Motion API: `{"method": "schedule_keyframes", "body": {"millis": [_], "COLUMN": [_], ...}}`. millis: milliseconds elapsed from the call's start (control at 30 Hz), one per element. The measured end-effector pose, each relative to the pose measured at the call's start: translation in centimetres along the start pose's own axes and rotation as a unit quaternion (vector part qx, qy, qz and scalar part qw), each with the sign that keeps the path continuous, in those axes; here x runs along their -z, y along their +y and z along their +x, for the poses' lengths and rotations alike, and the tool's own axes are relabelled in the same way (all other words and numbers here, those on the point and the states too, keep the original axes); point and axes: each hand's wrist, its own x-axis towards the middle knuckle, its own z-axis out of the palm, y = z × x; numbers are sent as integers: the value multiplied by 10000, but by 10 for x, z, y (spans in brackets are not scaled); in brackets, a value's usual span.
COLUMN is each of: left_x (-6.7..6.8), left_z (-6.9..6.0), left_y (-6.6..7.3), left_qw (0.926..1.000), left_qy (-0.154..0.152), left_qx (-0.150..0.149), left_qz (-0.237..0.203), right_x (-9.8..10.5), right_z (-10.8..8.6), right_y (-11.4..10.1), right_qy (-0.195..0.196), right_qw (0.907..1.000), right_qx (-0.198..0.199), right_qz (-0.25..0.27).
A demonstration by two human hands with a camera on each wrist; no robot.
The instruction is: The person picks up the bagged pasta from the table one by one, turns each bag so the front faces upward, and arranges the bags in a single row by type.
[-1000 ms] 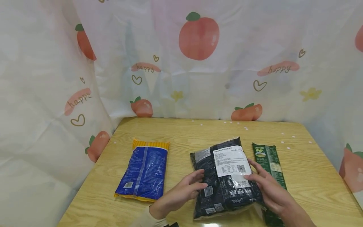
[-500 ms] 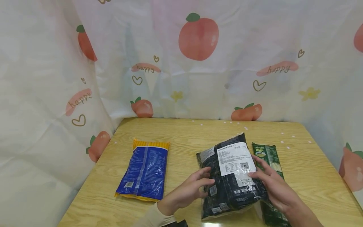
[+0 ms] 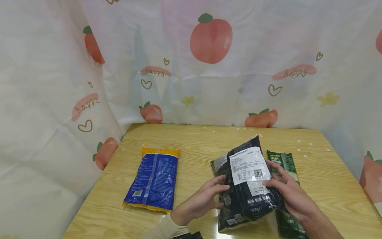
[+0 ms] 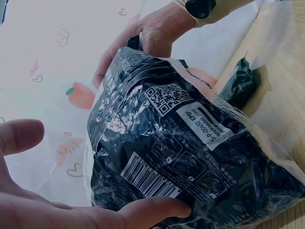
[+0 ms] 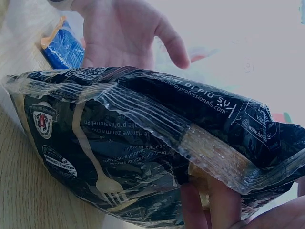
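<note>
A black plastic bag of pasta (image 3: pixel 238 199) with white labels and "1000g" print is tilted up over the table's front right. My right hand (image 3: pixel 293 192) grips its right edge, thumb on the labelled face and fingers behind; in the right wrist view, fingers (image 5: pixel 224 205) press into the bag's seam side. My left hand (image 3: pixel 203 200) is at the bag's left side with fingers spread. In the left wrist view one finger (image 4: pixel 157 210) lies against the bag near a barcode, while another stands away from it. Whether the bag's lower edge touches the table is unclear.
On the left of the wooden table (image 3: pixel 194 141) lies a blue bag (image 3: pixel 153 181) with yellow ends. A long green packet (image 3: pixel 286 166) lies at the right, partly hidden behind my right hand. A fruit-patterned curtain (image 3: pixel 179 83) encloses the back and sides.
The pasta bag has shifted right and its top has risen and tilted in my right hand. My left hand has moved right along with it. The blue bag and green packet have stayed put.
</note>
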Motion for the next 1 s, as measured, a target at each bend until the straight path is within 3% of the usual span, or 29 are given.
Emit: {"method": "schedule_keyframes", "body": {"millis": [700,1000], "left_x": [-6,-7], "left_z": [0,4], "left_y": [1,-1], "left_qw": [9985,9932], "left_qy": [-147,-611], "left_qx": [-189,-245], "left_qz": [-498,-964], "right_x": [-9,-19], "right_z": [-1,-7], "right_y": [-8,-20], "right_qy": [8,-83], "right_qw": [9992,9966], "right_qx": [308,689], "right_qz": [-236,-442]}}
